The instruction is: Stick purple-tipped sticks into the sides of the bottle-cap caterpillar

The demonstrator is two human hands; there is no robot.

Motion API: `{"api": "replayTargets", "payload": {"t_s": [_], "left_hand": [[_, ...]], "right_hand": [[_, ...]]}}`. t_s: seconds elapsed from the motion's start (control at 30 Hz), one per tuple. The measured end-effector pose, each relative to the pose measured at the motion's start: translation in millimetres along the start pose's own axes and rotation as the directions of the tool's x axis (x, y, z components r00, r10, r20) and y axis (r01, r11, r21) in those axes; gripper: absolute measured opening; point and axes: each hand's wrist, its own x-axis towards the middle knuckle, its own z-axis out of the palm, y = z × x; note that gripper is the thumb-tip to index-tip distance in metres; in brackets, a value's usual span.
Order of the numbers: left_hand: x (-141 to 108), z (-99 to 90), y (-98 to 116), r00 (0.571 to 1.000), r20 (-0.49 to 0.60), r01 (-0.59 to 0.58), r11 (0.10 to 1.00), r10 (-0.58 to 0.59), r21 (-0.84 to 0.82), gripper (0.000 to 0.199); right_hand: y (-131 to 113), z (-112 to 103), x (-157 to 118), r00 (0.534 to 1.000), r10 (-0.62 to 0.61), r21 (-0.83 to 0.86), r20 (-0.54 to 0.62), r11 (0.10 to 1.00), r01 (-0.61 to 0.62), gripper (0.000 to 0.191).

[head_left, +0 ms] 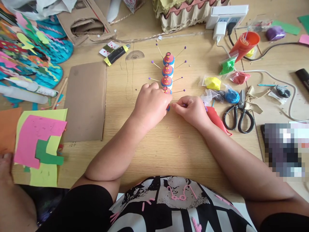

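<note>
Several small clay figures [168,59] stand in a row, red-topped with smiling yellow faces and blue bands, with thin purple-tipped sticks [180,65] poking out at their sides. My left hand [151,101] curls around the nearest figure [168,107], of which only a blue and red sliver shows; its fingertips are partly hidden. Just to the right, my right hand [191,111] is closed in a pinch on a purple-tipped stick [183,105], its bare end directed at that figure.
Right of my hands lie black-handled scissors [238,117], a blue clay lump [232,96], yellow clay [212,83] and a red cone cup [246,43]. A cardboard sheet [84,101] and coloured paper [40,138] lie left. Another person's hand [6,167] rests at the left edge.
</note>
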Motion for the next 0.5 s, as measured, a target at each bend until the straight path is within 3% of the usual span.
{"api": "replayTargets", "payload": {"t_s": [0.5], "left_hand": [[-0.2, 0.7, 0.3, 1.0, 0.004, 0.017, 0.999, -0.017, -0.029, 0.019]], "right_hand": [[-2.2, 3.2, -0.7, 1.0, -0.006, -0.048, -0.028, 0.999, 0.005, 0.041]]}}
